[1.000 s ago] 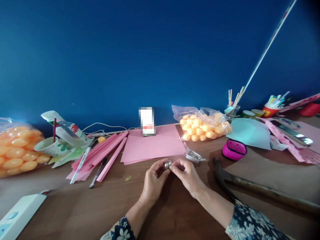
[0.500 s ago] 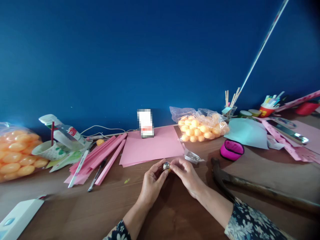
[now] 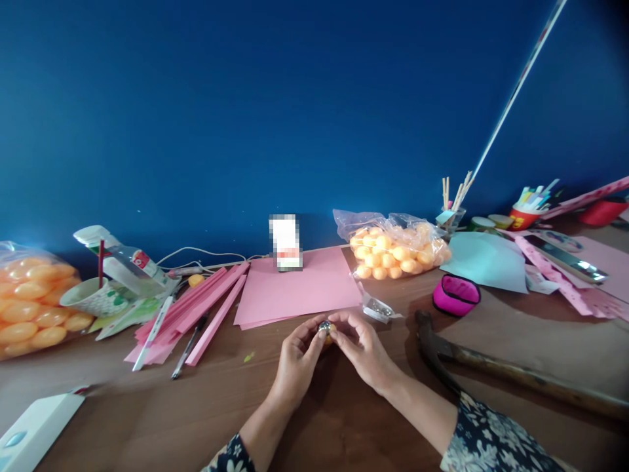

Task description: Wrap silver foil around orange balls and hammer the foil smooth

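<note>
A small shiny silver ball [image 3: 325, 327], perhaps a bell, sits between the fingertips of both hands just above the table. My left hand [image 3: 299, 357] pinches it from the left, thumb in front and fingers behind. From the other side my right hand [image 3: 362, 347] closes its thumb and fingers on it. A bit of yellow shows under the ball, but the fingers hide what it is. Behind the hands lie pink paper sheets [image 3: 299, 288] and a small clear packet [image 3: 379, 308] with dark contents.
A hammer [image 3: 515, 370] lies at right, below a magenta fabric band [image 3: 456, 295]. Bags of orange balls stand at far left [image 3: 29, 301] and behind [image 3: 388, 252]. Pink strips [image 3: 196, 301], pens, a bottle [image 3: 132, 262] and a paper cup [image 3: 83, 295] crowd the left.
The right fingers have curled further round the silver ball, and its top now tilts upward, with less of it visible. The things on the table stay in place.
</note>
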`<state>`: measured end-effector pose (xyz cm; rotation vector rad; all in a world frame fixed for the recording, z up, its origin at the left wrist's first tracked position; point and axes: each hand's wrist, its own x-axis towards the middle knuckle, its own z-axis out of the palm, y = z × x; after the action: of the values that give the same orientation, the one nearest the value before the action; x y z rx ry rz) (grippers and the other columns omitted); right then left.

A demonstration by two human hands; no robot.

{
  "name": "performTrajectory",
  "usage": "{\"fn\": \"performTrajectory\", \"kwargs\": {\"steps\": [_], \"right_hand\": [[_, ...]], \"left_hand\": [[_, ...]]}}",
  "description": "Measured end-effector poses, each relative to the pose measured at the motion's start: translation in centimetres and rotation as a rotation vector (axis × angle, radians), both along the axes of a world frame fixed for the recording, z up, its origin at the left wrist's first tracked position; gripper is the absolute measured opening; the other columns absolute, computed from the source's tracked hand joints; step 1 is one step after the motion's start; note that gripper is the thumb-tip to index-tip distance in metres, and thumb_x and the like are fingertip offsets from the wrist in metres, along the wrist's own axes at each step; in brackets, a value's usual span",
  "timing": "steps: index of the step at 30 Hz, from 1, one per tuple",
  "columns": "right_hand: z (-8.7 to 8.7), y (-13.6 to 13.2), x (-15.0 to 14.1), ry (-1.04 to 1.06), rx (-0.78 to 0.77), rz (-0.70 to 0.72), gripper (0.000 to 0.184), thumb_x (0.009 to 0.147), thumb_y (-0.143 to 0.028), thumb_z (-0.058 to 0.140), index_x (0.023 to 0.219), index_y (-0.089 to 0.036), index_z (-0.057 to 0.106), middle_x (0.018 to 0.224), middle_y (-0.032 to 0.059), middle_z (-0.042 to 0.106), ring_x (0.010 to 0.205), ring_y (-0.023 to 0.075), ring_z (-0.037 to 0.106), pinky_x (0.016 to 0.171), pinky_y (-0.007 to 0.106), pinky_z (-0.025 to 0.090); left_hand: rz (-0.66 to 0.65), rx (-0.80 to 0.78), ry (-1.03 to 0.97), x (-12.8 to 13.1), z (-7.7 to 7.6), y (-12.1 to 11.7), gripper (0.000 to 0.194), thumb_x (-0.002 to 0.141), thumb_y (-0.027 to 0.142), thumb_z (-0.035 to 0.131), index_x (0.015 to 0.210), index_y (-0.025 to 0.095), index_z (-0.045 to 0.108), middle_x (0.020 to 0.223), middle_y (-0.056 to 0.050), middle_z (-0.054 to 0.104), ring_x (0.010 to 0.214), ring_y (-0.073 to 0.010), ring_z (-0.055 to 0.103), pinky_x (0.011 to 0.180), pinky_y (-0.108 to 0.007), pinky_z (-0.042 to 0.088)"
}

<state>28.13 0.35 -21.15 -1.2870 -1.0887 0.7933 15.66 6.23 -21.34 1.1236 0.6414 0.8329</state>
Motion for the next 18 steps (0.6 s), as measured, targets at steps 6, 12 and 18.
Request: {"fn": "performTrajectory", "kwargs": {"steps": [6,12,18], "right_hand": [[-0.11,-0.03,0.12,-0.011,0.003,0.003,0.02,0.084,-0.031,0.052,0.101,-0.019,0.055,0.103,0.0069,0.062,0.098,0.0197,0.058,0.086,0.032,0.047],[0.36,-0.06,0.17,-0.044,0.007,-0.032,0.021,0.085,-0.031,0.05,0.102,-0.02,0.057,0.105,0.0062,0.063,0.099,0.0191,0.058,0.089,0.032,0.046],[0.21,-0.16,0.0,0.019,0.002,0.005,0.024,0.083,-0.032,0.053,0.103,-0.02,0.056,0.104,0.0065,0.063,0.098,0.0198,0.059,0.087,0.033,0.047]], "left_hand": [[-0.02,-0.063,-0.07,-0.21,-0.38,0.04,0.037,0.08,0.031,0.056,0.113,0.014,0.058,0.109,-0.011,0.066,0.101,-0.024,0.06,0.093,-0.038,0.045],[-0.026,0.014,-0.001,-0.25,-0.08,0.05,0.045,0.074,0.024,0.064,0.117,0.018,0.055,0.116,-0.009,0.062,0.107,-0.0236,0.057,0.096,-0.037,0.043],[0.02,0.068,0.077,-0.1,0.52,-0.05,0.039,0.071,0.024,0.067,0.108,0.014,0.059,0.102,-0.01,0.069,0.096,-0.023,0.062,0.088,-0.035,0.048]]}}
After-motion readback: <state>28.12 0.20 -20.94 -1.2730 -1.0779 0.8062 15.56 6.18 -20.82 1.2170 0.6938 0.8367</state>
